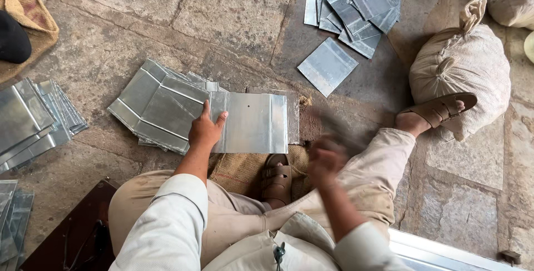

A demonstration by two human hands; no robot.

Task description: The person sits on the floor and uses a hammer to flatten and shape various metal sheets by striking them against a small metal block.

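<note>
We see an evenly lit scene under soft, diffuse daylight with only faint shadows, dull sheen rather than glare on the metal sheets [253,122], the stone floor [222,15] sharp, and our right hand [327,159] smeared by strong motion blur.

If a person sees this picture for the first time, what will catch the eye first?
Most likely the shiny folded metal sheet at the centre, which the left hand presses flat on the stone floor. Next comes the right hand, blurred by motion, just right of the sheet. Stacks of similar metal pieces lie to the left and at the top.
</note>
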